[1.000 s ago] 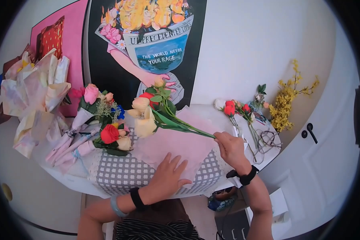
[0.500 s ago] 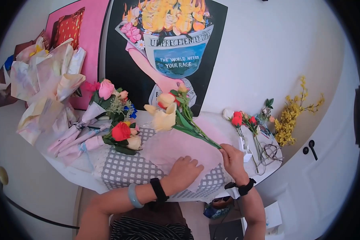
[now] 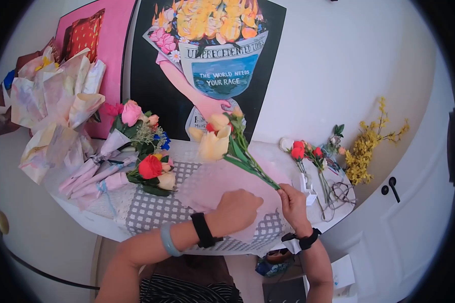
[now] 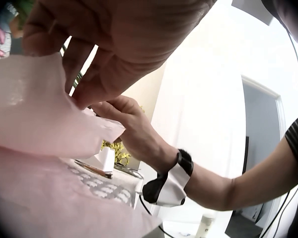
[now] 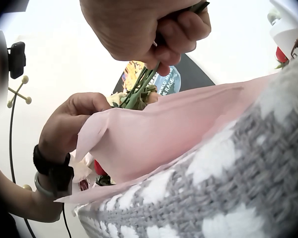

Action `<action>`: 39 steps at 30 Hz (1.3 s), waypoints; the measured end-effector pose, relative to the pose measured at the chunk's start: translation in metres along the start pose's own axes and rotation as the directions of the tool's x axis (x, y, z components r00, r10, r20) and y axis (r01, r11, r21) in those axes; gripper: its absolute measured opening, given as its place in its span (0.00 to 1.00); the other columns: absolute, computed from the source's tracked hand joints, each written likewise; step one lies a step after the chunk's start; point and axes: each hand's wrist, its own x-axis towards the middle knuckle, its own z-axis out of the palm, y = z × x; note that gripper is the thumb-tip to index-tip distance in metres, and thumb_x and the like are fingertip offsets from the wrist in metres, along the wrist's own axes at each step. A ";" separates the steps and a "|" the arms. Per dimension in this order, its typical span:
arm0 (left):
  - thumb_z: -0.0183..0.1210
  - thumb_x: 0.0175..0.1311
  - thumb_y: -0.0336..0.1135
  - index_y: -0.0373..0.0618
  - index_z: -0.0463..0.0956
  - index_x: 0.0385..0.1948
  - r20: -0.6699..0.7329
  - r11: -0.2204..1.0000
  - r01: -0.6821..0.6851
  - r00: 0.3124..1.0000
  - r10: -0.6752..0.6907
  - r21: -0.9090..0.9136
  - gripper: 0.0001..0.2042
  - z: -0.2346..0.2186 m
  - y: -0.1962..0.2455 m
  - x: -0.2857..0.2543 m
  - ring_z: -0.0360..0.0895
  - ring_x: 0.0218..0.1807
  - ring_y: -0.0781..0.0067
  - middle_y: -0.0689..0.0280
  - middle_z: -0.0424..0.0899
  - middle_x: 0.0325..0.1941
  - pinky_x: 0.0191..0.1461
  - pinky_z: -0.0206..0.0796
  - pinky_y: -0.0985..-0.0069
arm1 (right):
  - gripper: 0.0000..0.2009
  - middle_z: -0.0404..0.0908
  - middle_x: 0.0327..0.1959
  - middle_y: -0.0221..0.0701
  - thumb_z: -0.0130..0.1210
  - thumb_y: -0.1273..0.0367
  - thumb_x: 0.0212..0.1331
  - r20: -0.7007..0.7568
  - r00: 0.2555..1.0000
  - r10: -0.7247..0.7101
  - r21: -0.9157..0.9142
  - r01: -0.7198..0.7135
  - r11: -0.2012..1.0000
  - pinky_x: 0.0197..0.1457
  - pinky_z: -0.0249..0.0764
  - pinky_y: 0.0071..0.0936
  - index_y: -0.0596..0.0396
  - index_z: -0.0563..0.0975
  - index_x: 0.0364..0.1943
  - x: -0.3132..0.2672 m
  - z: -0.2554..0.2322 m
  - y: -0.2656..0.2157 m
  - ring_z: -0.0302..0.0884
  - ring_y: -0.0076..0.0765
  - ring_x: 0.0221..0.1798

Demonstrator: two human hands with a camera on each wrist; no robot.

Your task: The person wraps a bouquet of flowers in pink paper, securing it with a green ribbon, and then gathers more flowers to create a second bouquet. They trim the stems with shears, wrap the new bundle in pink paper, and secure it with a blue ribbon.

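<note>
My right hand grips the green stems of a small bunch of flowers near their lower ends. The blooms, a large cream flower with peach and red ones behind it, point to the far left, above a sheet of pink wrapping paper. My left hand is on the near part of this sheet. In the left wrist view its fingers pinch the paper's edge, which is lifted and folds over. The right wrist view shows the raised pink sheet beneath the stems.
Wrapped bouquets and a red rose lie to the left, beside tall crumpled wrapping. Loose flowers, glasses and yellow blossoms are at the right. A grey-white checked cloth covers the table's middle.
My left hand has gone from lying spread on the pink paper to pinching its edge, moving right toward the right hand. The flower bunch has tilted more steeply, its stem ends lower.
</note>
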 end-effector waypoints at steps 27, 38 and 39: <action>0.51 0.48 0.26 0.41 0.66 0.41 0.065 0.958 -0.246 0.969 0.239 0.145 0.15 0.016 -0.011 -0.036 0.68 0.41 0.59 0.59 0.71 0.32 0.43 0.66 0.71 | 0.06 0.72 0.18 0.41 0.51 0.70 0.59 0.179 0.982 0.065 0.100 -0.084 0.991 0.23 0.65 0.32 0.56 0.77 0.35 -0.004 0.011 -0.008 0.70 0.45 0.19; 0.51 0.51 0.29 0.44 0.68 0.34 0.016 0.911 -0.377 0.925 0.380 0.168 0.08 0.039 -0.024 -0.009 0.70 0.34 0.62 0.62 0.70 0.28 0.35 0.68 0.73 | 0.06 0.68 0.15 0.38 0.49 0.71 0.59 0.305 0.942 0.137 0.122 -0.182 0.976 0.24 0.62 0.29 0.60 0.75 0.33 -0.014 0.014 0.004 0.65 0.35 0.18; 0.50 0.51 0.29 0.44 0.67 0.35 0.031 0.911 -0.381 0.924 0.381 0.155 0.09 0.040 -0.022 -0.005 0.69 0.34 0.61 0.62 0.70 0.29 0.35 0.68 0.72 | 0.06 0.69 0.15 0.41 0.50 0.70 0.59 0.281 0.948 0.151 0.124 -0.192 0.974 0.24 0.63 0.32 0.58 0.75 0.32 -0.013 0.012 0.006 0.67 0.41 0.19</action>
